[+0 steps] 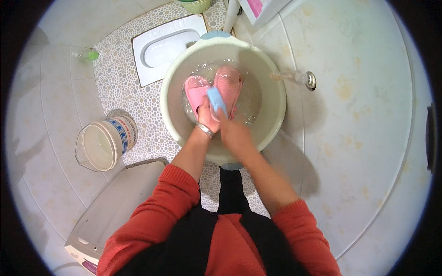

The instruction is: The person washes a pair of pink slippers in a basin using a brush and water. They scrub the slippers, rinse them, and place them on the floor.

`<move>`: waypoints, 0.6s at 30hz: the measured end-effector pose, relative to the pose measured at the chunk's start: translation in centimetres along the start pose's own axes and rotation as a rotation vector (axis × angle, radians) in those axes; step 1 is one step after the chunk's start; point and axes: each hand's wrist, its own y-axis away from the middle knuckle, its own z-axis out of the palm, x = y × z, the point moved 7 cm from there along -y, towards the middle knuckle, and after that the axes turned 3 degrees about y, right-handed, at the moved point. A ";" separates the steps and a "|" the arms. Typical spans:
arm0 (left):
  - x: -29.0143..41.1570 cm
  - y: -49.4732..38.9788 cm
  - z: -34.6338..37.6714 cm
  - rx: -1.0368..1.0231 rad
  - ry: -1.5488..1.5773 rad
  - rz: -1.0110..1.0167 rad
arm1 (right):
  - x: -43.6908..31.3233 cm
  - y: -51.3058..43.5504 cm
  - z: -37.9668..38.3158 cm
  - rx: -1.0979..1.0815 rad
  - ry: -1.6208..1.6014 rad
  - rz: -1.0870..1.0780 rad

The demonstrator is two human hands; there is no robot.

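Observation:
A large pale green plastic tub (280, 114) stands before me with water in it. My left hand (208, 119) is closed around the near end of a pink slipper (196, 90) in the left part of the tub. In my right hand (236, 134), blurred, is a light blue brush (216, 98), which lies over the inner edge of that slipper; its bristles are hidden. Another pink slipper (228, 82) rests in the water just to the right, partly behind the brush. My left wrist bears a metal bracelet.
A squat toilet (137, 55) is set in the floor behind the tub. Left are a white bucket (100, 146) with a wire handle and a grey appliance (114, 203). A tap (310, 81) juts from the right wall. A green basket (195, 6) stands at the back.

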 end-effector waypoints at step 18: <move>-0.7 0.2 1.5 -0.005 -0.159 0.036 | 1.4 6.6 3.0 -0.087 -0.138 0.150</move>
